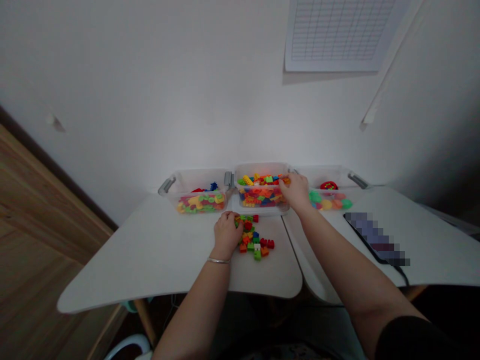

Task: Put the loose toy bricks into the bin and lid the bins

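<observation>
Resting fingers-forward, the left hand [227,232] touches loose toy bricks [253,237].

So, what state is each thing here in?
left hand: cupped on the loose bricks
right hand: reaching into the middle tub
loose plastic building bricks: scattered on the table
left clear tub: holding bricks, no lid
middle clear tub: full of bricks
right clear tub: holding round pieces
smartphone: lying flat, blurred, cable attached

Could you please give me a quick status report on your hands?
Left hand on loose plastic bricks. Right hand at middle bin rim.
</observation>
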A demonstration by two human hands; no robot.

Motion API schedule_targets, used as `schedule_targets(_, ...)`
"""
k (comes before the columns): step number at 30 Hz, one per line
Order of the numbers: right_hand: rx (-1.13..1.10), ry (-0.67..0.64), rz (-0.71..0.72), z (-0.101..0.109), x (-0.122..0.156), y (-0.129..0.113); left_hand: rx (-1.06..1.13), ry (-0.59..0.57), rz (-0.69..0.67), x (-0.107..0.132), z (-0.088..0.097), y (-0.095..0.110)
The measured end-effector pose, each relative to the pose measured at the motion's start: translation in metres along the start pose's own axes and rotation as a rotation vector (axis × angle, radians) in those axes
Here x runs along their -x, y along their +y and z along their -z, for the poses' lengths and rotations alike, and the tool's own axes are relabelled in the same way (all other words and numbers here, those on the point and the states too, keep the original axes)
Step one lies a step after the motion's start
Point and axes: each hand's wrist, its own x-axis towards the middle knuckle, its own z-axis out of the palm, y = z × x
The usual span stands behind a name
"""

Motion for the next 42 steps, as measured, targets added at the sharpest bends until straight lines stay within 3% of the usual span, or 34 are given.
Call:
schedule_targets(5, -0.121, -0.033, 0.288, 0.016, 0.025, -0.027, -0.003, -0.002, 0.004, 0.000, 0.001, 0.001)
schedule_targets(8, -0.155, -0.179, 0.404, 0.018, 0.055, -0.041, -0.012, 0.000, 0.002, 0.001, 0.001, 0.001)
schedule_targets(11, -0.151, -0.346, 0.438, 0.008, 0.082, -0.039, -0.016, 0.009, 0.000, 0.001, 0.001, 0.001)
schedule_targets(16, -0.145, -0.481, 0.388, -0.017, 0.104, -0.016, -0.023, 0.018, -0.011, 0.001, -0.001, 0.000)
schedule_targets(21, -0.169, -0.535, 0.345, -0.025, 0.107, -0.003, -0.030, 0.010, -0.008, 0.001, 0.000, 0.001)
schedule_targets(34, -0.048, -0.483, 0.348, -0.011, 0.110, -0.005, -0.024, 0.023, -0.015, 0.000, -0.003, 0.000)
schedule_targets(42, 0.062, -0.524, 0.312, 0.003, 0.109, -0.006, -0.014, 0.016, -0.012, -0.001, -0.003, -0.001)
